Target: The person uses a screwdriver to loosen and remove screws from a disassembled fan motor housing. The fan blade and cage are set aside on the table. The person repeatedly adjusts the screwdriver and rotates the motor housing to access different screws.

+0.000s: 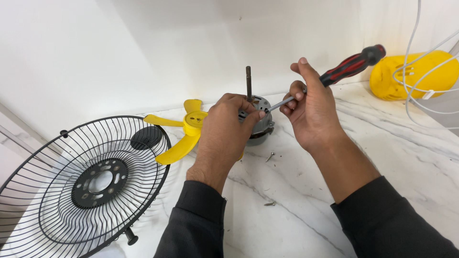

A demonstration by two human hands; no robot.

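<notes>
My left hand [224, 126] grips a grey fan motor [262, 125] that stands on the white marble counter [334, 191], its dark shaft [248, 82] pointing straight up. My right hand [311, 110] holds a screwdriver with a red and black handle [354, 64]; its metal tip meets the top of the motor beside my left fingertips. A yellow fan blade [184, 131] lies just behind and left of my left hand, partly hidden by it.
A black wire fan guard [86, 181] lies at the left edge of the counter. Two loose screws [270, 156] [270, 204] rest in front of the motor. A yellow plastic housing [416, 74] with white cables [420, 71] sits at the back right. A white wall runs behind.
</notes>
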